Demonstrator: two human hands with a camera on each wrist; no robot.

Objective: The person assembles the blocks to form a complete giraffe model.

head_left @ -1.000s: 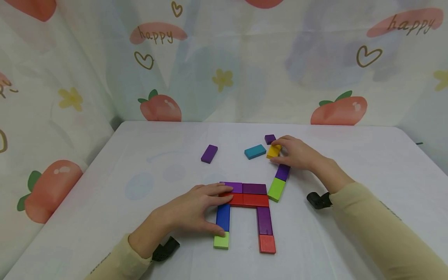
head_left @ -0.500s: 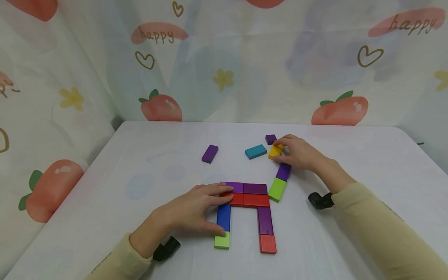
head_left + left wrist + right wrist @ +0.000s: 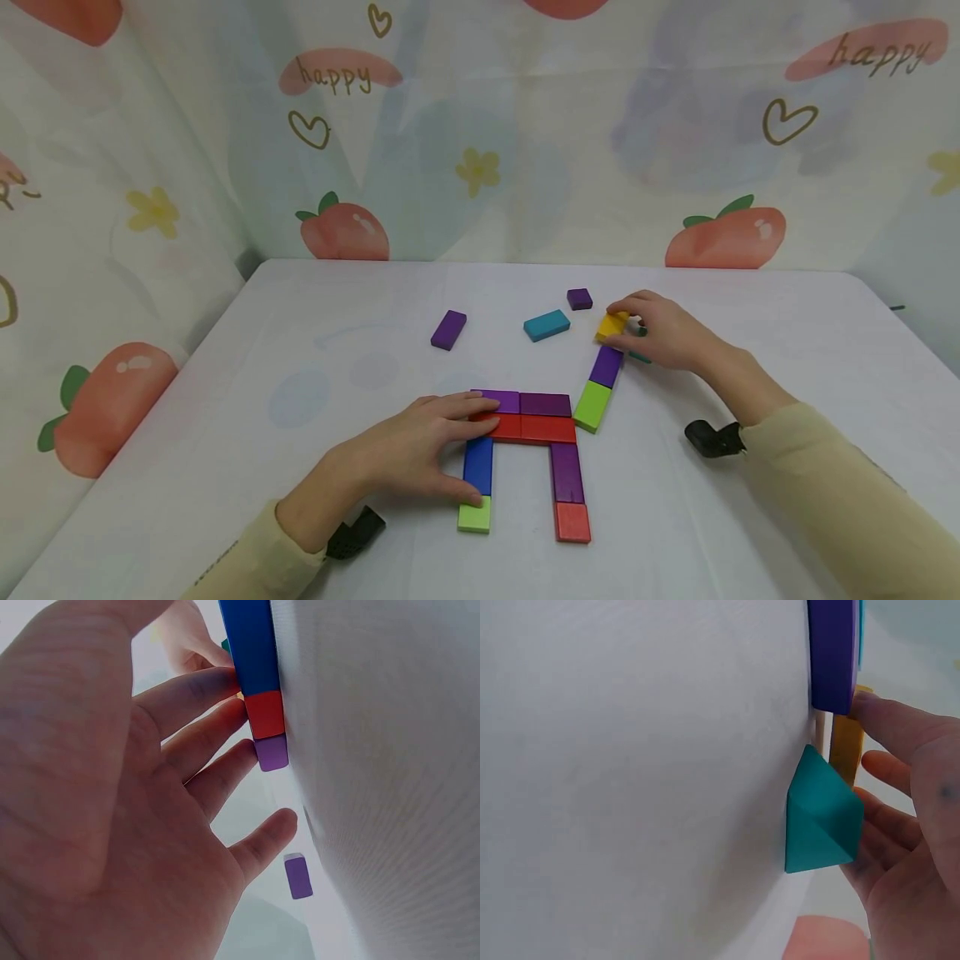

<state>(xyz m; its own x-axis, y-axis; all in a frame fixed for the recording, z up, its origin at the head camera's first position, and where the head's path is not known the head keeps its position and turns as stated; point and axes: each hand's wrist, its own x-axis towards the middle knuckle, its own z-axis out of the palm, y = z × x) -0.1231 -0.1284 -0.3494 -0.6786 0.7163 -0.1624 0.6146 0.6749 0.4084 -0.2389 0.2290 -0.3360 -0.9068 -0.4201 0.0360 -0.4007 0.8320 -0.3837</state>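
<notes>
In the head view, my right hand pinches a yellow block between thumb and fingers, at the far end of a purple block. A lime block continues that slanted row. Close beside this hand, a teal pyramid-like block stands in the right wrist view, mostly hidden in the head view. My left hand rests its extended fingers on a purple block and a red block. Its thumb touches a pale lime block below a blue block.
Loose on the white table lie a purple block, a turquoise block and a small purple block. The arrangement's right leg has a purple block and a red block. A printed curtain stands behind.
My right hand has moved right with the yellow block, bringing it in line with the slanted purple and lime row. The small purple block now shows whole. My left hand stays put.
</notes>
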